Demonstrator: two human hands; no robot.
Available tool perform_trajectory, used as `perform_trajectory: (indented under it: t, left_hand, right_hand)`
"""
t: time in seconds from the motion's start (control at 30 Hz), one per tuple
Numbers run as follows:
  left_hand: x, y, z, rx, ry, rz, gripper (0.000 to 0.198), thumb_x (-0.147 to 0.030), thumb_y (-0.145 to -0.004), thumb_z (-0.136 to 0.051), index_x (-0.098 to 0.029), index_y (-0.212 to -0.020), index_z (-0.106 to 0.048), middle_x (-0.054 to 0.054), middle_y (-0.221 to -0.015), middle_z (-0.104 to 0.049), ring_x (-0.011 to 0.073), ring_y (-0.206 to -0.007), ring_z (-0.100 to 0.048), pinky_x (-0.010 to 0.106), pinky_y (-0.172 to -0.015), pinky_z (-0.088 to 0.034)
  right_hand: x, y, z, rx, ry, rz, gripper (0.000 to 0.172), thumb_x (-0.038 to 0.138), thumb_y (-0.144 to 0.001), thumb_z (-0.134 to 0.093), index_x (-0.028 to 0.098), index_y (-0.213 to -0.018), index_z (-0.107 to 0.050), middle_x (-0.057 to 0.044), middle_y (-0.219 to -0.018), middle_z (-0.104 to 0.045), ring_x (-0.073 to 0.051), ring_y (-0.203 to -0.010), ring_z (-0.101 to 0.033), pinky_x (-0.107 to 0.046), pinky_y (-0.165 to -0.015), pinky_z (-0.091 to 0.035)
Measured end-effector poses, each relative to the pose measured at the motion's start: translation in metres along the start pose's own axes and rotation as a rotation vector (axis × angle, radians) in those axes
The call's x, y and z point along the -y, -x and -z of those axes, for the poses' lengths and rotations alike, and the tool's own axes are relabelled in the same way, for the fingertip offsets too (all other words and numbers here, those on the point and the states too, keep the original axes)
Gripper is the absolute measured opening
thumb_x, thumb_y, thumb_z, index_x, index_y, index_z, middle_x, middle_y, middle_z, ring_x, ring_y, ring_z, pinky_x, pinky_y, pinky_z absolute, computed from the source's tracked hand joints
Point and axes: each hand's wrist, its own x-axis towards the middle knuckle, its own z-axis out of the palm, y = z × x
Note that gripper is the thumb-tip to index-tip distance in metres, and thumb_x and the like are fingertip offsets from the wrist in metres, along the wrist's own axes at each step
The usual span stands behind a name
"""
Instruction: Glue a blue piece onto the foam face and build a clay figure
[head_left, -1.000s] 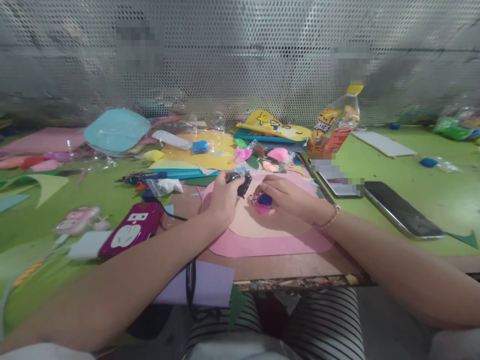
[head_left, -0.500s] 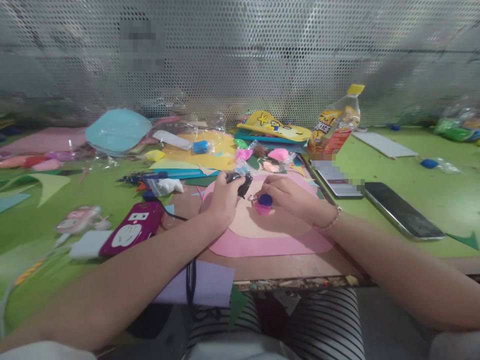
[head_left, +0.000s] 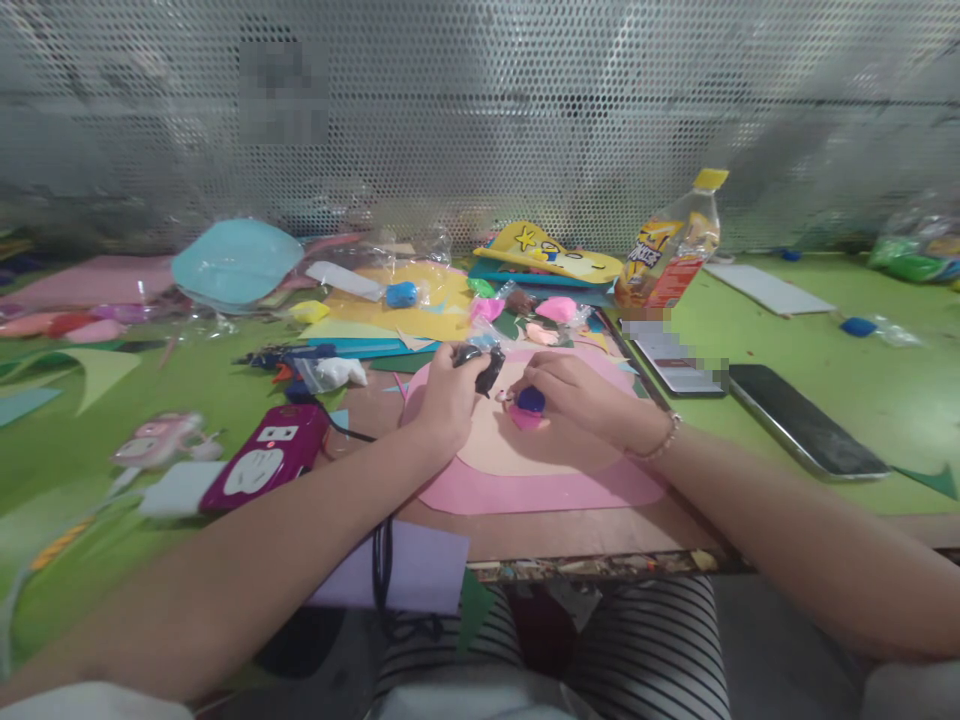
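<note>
My left hand (head_left: 448,400) is closed around a small, shiny black packet-like thing (head_left: 487,372), held over the left part of a peach and pink rounded sheet (head_left: 480,492). Across from it, my right hand (head_left: 566,395) has its fingers drawn together in a pinch. What sits between those fingertips is too small to make out. A round dark blue piece (head_left: 531,401) shows against the underside of my right fingers; whether they grip it I cannot tell. Beneath it is a small bright pink piece (head_left: 529,421) on the peach surface.
A magenta power strip (head_left: 274,455) with a white plug lies left, beside a glue gun (head_left: 300,365). Bagged clay lumps (head_left: 556,309) and a yellow decorated cutout (head_left: 551,255) lie behind. To the right are a bottle (head_left: 671,250) and two phones, one dark (head_left: 810,420).
Hardly anything differs. My right fingers and the round dark blue piece have shifted very slightly; my left hand keeps its place on the black thing.
</note>
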Motion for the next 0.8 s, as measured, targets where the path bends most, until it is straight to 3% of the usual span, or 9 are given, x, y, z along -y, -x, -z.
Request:
perform_trajectory:
  t: [0.13,0.2,0.43,0.6,0.7,0.8]
  left_hand:
    - [0.002,-0.002,0.001,-0.001,0.010,0.011,0.020,-0.011,-0.062,-0.064,-0.017,-0.073,-0.049,-0.003,-0.068,-0.053,0.0097,-0.065,-0.053,0.024,-0.063,-0.042]
    - [0.002,-0.002,0.001,0.004,0.013,0.011,0.020,-0.012,-0.061,-0.064,-0.017,-0.073,-0.049,-0.003,-0.069,-0.054,0.0101,-0.067,-0.054,0.025,-0.066,-0.043]
    - [0.001,0.000,0.001,0.022,0.024,0.047,0.021,-0.012,-0.062,-0.064,-0.018,-0.075,-0.049,-0.001,-0.073,-0.055,0.0114,-0.071,-0.056,0.025,-0.066,-0.045]
    - [-0.002,0.003,0.003,0.049,-0.133,-0.036,0.021,-0.017,-0.063,-0.066,-0.019,-0.078,-0.051,-0.002,-0.073,-0.054,0.0112,-0.068,-0.055,0.023,-0.061,-0.043]
    - [-0.007,0.008,0.002,0.091,-0.321,-0.156,0.017,-0.017,-0.065,-0.065,-0.018,-0.076,-0.052,-0.002,-0.073,-0.055,0.0109,-0.070,-0.053,0.023,-0.065,-0.042]
    - [-0.012,0.013,0.000,0.183,-0.505,-0.261,0.015,-0.016,-0.067,-0.064,-0.018,-0.075,-0.052,-0.002,-0.074,-0.055,0.0112,-0.072,-0.052,0.024,-0.069,-0.041]
  right_hand:
    - [0.001,0.001,0.001,0.025,0.044,0.011,0.037,0.019,-0.090,-0.034,0.013,-0.081,-0.069,-0.010,-0.080,-0.060,-0.018,-0.077,-0.054,-0.033,-0.076,-0.043]
    - [-0.001,0.001,0.000,0.000,-0.050,-0.019,0.037,0.021,-0.090,-0.034,0.014,-0.079,-0.069,-0.010,-0.081,-0.062,-0.018,-0.077,-0.055,-0.034,-0.077,-0.043]
    - [-0.025,-0.007,-0.001,-0.145,-0.882,-0.365,0.042,0.040,-0.090,-0.030,0.015,-0.092,-0.065,-0.010,-0.092,-0.067,-0.018,-0.086,-0.062,-0.033,-0.081,-0.049]
    - [-0.025,-0.011,0.004,-0.213,-1.189,-0.480,0.030,0.035,-0.088,-0.039,0.016,-0.087,-0.063,-0.008,-0.085,-0.067,-0.015,-0.080,-0.062,-0.031,-0.080,-0.049]
    - [-0.024,-0.010,0.002,-0.224,-1.180,-0.390,0.019,0.035,-0.081,-0.056,0.018,-0.088,-0.063,-0.003,-0.083,-0.064,-0.012,-0.075,-0.060,-0.026,-0.072,-0.049]
    - [-0.024,-0.009,-0.002,-0.245,-0.954,-0.271,0.021,0.035,-0.071,-0.069,0.017,-0.082,-0.064,0.001,-0.073,-0.060,-0.009,-0.063,-0.055,-0.022,-0.059,-0.045]
